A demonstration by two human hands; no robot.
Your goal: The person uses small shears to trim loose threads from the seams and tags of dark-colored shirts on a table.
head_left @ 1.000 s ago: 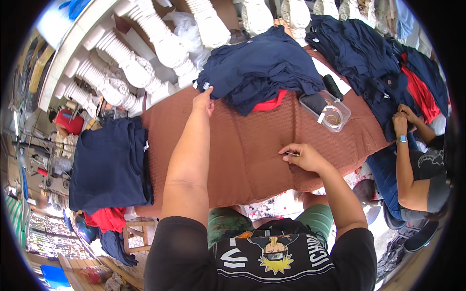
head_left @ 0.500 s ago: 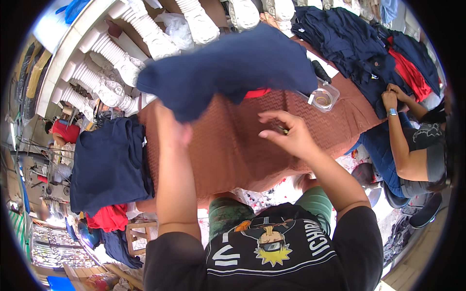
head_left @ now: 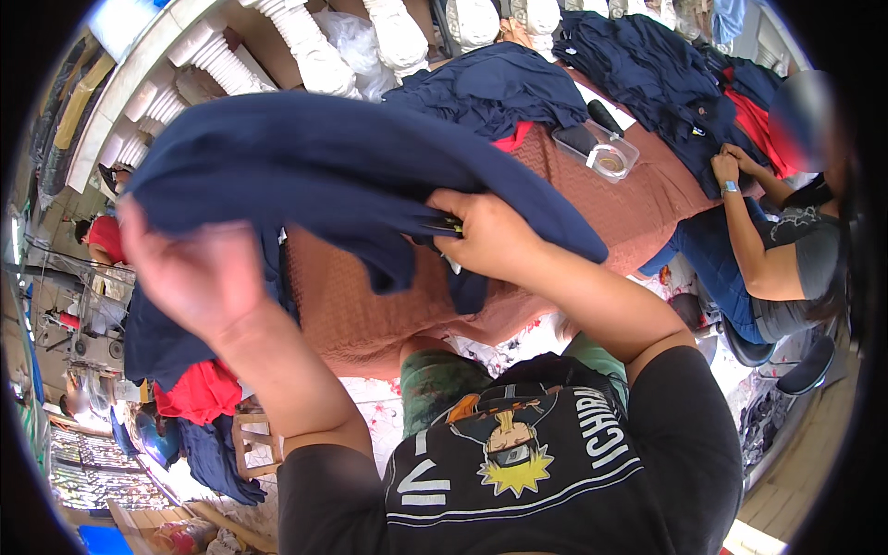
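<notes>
A dark navy garment (head_left: 305,148) is spread in the air above the table, its folds hanging over my right forearm. My left hand (head_left: 203,277), smeared by motion, is at the garment's left end, its fingers partly behind the cloth edge. Near the middle, my right hand (head_left: 490,233) has its fingers closed on the cloth. A small dark and yellow tool (head_left: 448,225) pokes out between those fingers, too little of it showing to name.
The brown patterned cloth (head_left: 342,319) covers the table. More navy garments (head_left: 509,83) lie at the back, beside a clear plastic box (head_left: 610,159). Ornate white balusters (head_left: 305,46) line the far edge. At the right sits a person (head_left: 786,250), hands on navy clothing. A red cloth (head_left: 199,388) hangs at left.
A navy garment now lies at the back of the table. My left hand has swung left with a navy garment. My right hand, apart from cloth before, has closed on it.
</notes>
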